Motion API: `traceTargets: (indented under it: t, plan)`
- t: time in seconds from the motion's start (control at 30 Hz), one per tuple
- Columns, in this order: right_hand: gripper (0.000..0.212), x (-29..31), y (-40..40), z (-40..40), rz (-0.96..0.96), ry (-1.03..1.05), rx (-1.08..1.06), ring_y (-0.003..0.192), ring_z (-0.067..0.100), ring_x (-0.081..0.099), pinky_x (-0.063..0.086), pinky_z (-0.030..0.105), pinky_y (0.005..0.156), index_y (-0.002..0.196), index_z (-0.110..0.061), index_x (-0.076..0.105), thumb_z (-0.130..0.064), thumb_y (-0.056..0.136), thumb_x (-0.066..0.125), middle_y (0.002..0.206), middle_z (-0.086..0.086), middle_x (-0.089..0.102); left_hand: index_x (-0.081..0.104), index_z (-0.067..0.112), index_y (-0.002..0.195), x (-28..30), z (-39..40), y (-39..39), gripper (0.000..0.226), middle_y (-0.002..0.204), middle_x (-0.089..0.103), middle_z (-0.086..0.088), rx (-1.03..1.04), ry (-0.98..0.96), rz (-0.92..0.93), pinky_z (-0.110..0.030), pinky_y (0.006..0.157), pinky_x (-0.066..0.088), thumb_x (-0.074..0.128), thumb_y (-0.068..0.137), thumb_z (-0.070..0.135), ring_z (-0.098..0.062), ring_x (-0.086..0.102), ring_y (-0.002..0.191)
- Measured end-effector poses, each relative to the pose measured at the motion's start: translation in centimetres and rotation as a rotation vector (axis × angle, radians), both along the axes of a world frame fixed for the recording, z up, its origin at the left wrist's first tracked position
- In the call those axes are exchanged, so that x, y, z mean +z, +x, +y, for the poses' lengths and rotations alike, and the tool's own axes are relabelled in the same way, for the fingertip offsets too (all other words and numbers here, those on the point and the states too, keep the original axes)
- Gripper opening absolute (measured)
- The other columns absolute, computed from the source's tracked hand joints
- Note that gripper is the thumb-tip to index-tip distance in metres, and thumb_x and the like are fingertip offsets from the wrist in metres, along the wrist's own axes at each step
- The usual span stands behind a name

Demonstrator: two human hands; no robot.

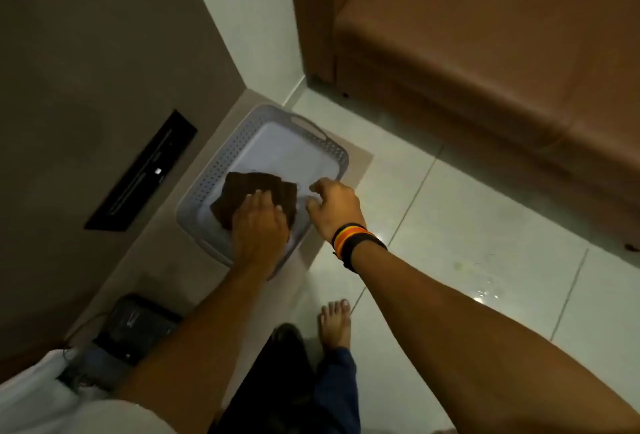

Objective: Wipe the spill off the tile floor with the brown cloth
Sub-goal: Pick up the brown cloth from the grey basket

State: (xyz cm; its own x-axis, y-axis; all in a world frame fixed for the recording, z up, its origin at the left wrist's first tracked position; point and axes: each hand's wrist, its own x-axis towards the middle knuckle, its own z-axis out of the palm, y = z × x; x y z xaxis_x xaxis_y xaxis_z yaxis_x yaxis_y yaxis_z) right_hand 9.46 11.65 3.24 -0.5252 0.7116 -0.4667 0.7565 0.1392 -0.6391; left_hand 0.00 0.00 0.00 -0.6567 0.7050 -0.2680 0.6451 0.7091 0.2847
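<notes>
Left hand (258,222) lies flat, fingers spread, on the folded brown cloth (256,191) inside the grey perforated plastic basket (214,170) at frame centre. Beside it, the right hand (334,206), with striped wristbands (356,241), hovers half-curled over the basket's right rim, holding nothing. At lower right, the wet spill (485,289) glistens on the white tile floor (467,225).

Brown cloth (258,191) folded, dark, lying flat in the near-left part of a grey perforated basket (204,184). Spill (485,289): small shiny wet patch on white tile floor (485,208), well right of basket.
</notes>
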Motion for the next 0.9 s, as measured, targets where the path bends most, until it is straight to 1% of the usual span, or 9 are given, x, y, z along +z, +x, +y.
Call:
traceTargets:
  t: [0.1, 0.2, 0.37, 0.43, 0.53, 0.6, 0.67, 0.8, 0.9]
  plan:
    - [0.047, -4.1, -4.6, -0.8, 0.029, -0.227, -0.208, 0.123, 0.036, 0.064, 0.052, 0.041, 0.106, 0.134, -0.005, 0.06, -0.023, 0.093, 0.073, 0.133, 0.018, 0.067, 0.035, -0.001, 0.159, -3.4, -0.2, -4.1, 0.055, 0.165, 0.039, -0.025, 0.221, -0.113, -0.013, -0.049, 0.125, 0.032, 0.042, 0.11, 0.024, -0.039, 0.037, 0.154]
    - [0.057, -6.7, -7.7, -1.1, -0.04, -0.39, -0.305, 0.124, 0.038, 0.062, 0.054, 0.041, 0.103, 0.136, -0.002, 0.053, -0.025, 0.09, 0.077, 0.136, 0.02, 0.062, 0.028, -0.003, 0.161, -5.2, -0.5, -6.8, 0.062, 0.164, 0.039, -0.026, 0.329, -0.145, -0.101, -0.049, 0.126, 0.03, 0.046, 0.109, 0.026, -0.041, 0.038, 0.152]
    - [0.063, -9.9, -10.0, -1.4, -0.102, -0.347, -0.373, 0.124, 0.039, 0.061, 0.054, 0.046, 0.105, 0.139, -0.003, 0.047, -0.019, 0.087, 0.079, 0.138, 0.02, 0.057, 0.036, -0.003, 0.155, -6.5, 0.0, -8.9, 0.068, 0.156, 0.048, -0.028, 0.388, -0.155, -0.085, -0.054, 0.12, 0.038, 0.06, 0.103, 0.033, -0.044, 0.046, 0.145]
    - [0.052, -10.4, -10.3, -1.6, -0.121, -0.345, -0.341, 0.117, 0.037, 0.065, 0.057, 0.038, 0.094, 0.131, -0.005, 0.055, -0.016, 0.086, 0.078, 0.129, 0.018, 0.064, 0.046, -0.003, 0.148, -6.3, 0.3, -8.9, 0.065, 0.151, 0.053, -0.028, 0.388, -0.143, -0.04, -0.055, 0.117, 0.041, 0.066, 0.1, 0.034, -0.045, 0.049, 0.141]
    - [0.018, -10.0, -10.4, -1.4, -0.116, -0.368, -0.329, 0.097, 0.034, 0.07, 0.057, 0.033, 0.077, 0.094, -0.01, 0.069, -0.018, 0.081, 0.079, 0.101, 0.014, 0.072, 0.059, -0.002, 0.134, -5.4, 0.8, -9.3, 0.052, 0.136, 0.065, -0.026, 0.398, -0.093, -0.075, -0.056, 0.106, 0.05, 0.066, 0.099, 0.035, -0.043, 0.059, 0.128]
    - [0.02, -9.3, -10.0, -1.6, -0.034, -0.391, -0.368, 0.081, 0.029, 0.067, 0.058, 0.033, 0.071, 0.071, -0.016, 0.06, -0.018, 0.078, 0.079, 0.082, 0.009, 0.067, 0.063, 0.0, 0.13, -4.6, 0.7, -9.2, 0.046, 0.127, 0.069, -0.024, 0.368, -0.001, -0.154, -0.053, 0.099, 0.055, 0.064, 0.099, 0.035, -0.041, 0.065, 0.119]
    - [0.027, -8.2, -9.1, -1.9, 0.09, -0.45, -0.448, 0.07, 0.022, 0.061, 0.055, 0.031, 0.066, 0.068, -0.021, 0.054, -0.019, 0.079, 0.079, 0.073, 0.002, 0.062, 0.062, 0.002, 0.129, -3.4, 0.6, -8.7, 0.041, 0.123, 0.07, -0.021, 0.305, 0.125, -0.218, -0.047, 0.093, 0.056, 0.063, 0.1, 0.03, -0.037, 0.067, 0.113]
    - [0.016, -5.1, -6.1, -1.4, 0.355, -0.653, -0.693, 0.077, 0.021, 0.064, 0.057, 0.036, 0.074, 0.082, -0.02, 0.057, -0.018, 0.086, 0.073, 0.08, 0.003, 0.064, 0.057, 0.021, 0.134, -0.6, 1.5, -6.3, 0.037, 0.12, 0.059, 0.008, 0.304, 0.351, -0.391, -0.034, 0.093, 0.047, 0.052, 0.101, 0.036, -0.013, 0.056, 0.111]
    - [0.013, -2.5, -1.9, 0.4, 0.518, -0.694, -0.891, 0.082, 0.018, 0.07, 0.06, 0.028, 0.07, 0.101, -0.016, 0.066, -0.014, 0.089, 0.07, 0.093, 0.006, 0.073, 0.059, 0.028, 0.131, 1.6, 3.8, -3.7, 0.036, 0.117, 0.057, 0.016, 0.294, 0.435, -0.391, -0.011, 0.087, 0.042, 0.046, 0.1, 0.043, -0.002, 0.053, 0.107]
